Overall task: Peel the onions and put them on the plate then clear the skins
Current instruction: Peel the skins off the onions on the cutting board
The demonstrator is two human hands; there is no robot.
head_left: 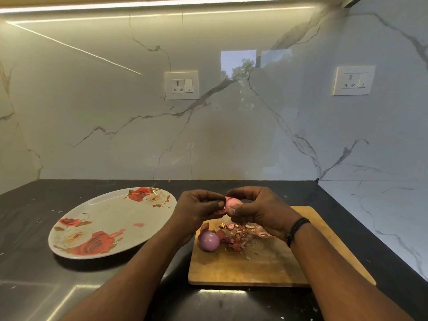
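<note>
Holding a small onion [232, 205] above the wooden cutting board [266, 265], we grip it with our right hand [259, 212] while our left hand [199, 209] pinches a strip of its skin. A peeled onion [209, 240] sits on the board beside loose skins [238, 235]. Left of the board, the floral plate [111, 225] rests on the dark tabletop [34, 205].

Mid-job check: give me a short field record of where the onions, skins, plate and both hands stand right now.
onion in hands: held above the cutting board by both hands, pink onion
left hand: pinches skin at the onion's left side
right hand: grips the onion
peeled onion: lies on the board's left part, not yet on the plate
skins: loose pile on the board beside the peeled onion
plate: floral, left of the board on the dark counter, holds no onion
</note>
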